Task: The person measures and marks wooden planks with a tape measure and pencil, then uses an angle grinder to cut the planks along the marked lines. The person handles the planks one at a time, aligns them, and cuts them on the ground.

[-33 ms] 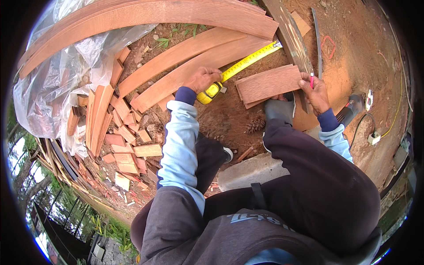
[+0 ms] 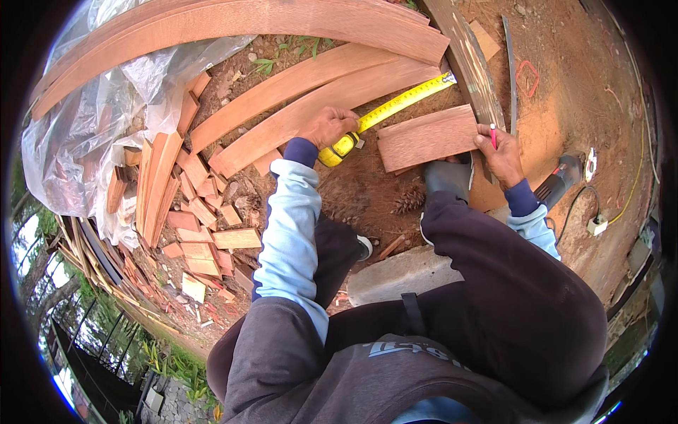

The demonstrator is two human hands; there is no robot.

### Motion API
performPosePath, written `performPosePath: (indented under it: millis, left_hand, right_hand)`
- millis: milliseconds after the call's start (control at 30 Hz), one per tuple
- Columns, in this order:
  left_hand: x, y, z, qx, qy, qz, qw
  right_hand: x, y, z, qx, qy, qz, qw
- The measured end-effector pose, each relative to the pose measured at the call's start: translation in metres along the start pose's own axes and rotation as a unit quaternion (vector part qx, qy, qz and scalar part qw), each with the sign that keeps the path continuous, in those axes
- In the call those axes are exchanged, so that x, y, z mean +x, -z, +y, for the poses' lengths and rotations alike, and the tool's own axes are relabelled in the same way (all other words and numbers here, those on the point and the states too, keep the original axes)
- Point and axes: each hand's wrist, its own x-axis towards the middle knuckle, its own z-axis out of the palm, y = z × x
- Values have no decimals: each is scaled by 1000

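Note:
A yellow tape measure [image 2: 337, 150] is in my left hand [image 2: 328, 128], whose fingers are closed over its top. Its yellow blade [image 2: 404, 100] runs out up and to the right, and the end hook rests by the weathered beam. A short reddish-brown board [image 2: 428, 137] lies just below the blade, with another piece partly showing under it. At the board's right end is my right hand [image 2: 501, 157], closed around a pink pencil or marker [image 2: 493, 136] that points upward. Whether its fingertips also touch the board I cannot tell. My boot [image 2: 448, 177] is under the board's lower right corner.
Long reddish planks [image 2: 311, 106] lie beyond my left hand. A dark, splintered beam [image 2: 466, 56] stands at the board's far right. Several offcuts [image 2: 205, 247] and a plastic sheet [image 2: 92, 148] are on the left. A power tool [image 2: 561, 177] with a cord lies right, a concrete block [image 2: 402, 274] near my legs.
The short board has tilted and shifted slightly, covering more of the piece below. My right fingers have moved a little down off the board's corner. My left hand keeps hold of the tape measure.

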Motion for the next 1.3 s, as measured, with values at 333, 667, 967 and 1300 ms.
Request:
performPosePath:
  millis: [333,667,967,1300]
  left_hand:
    - [2,-31,28,200,-107,75,971]
    - [-32,-40,-8,263,-95,283,917]
    - [-79,20,-29,-13,1,602,798]
    - [-166,7,-271,-103,641,673,353]
  right_hand:
    - [15,8,-4,-102,74,60,990]
    - [21,12,11,-89,84,42,992]
    - [20,12,26,-85,77,22,993]
    - [26,19,27,-92,82,26,992]
